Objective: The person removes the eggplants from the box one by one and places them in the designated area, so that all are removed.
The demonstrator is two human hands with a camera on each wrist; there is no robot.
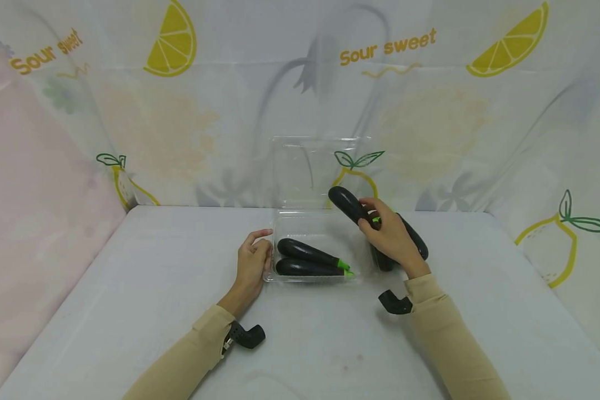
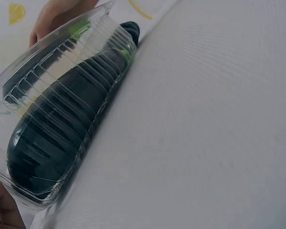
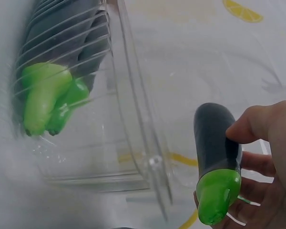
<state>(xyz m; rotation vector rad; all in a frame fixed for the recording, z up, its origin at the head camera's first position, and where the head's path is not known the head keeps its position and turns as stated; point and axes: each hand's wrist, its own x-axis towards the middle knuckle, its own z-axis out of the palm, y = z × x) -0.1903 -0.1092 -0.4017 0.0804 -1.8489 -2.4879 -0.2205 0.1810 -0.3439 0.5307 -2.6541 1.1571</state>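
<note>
My right hand [image 1: 391, 233] holds a dark purple toy eggplant [image 1: 347, 203] off the table beside the box, thumb on one side and fingers on the other. Its bright green stem [image 3: 218, 195] points toward the wrist in the right wrist view. Two more eggplants lie side by side in the clear plastic clamshell box [image 1: 325, 222], stems [image 3: 45, 95] to the right. The box's transparent lid [image 1: 295, 172] stands raised at the back. At the box's left edge, my left hand [image 1: 252, 261] grips the rim with curled fingers.
Right of the box, partly hidden behind my right hand, lie further dark eggplants [image 1: 414, 236]. A white cloth covers the table [image 1: 130, 289]. Behind it hangs a curtain [image 1: 240, 100] printed with lemons and lettering.
</note>
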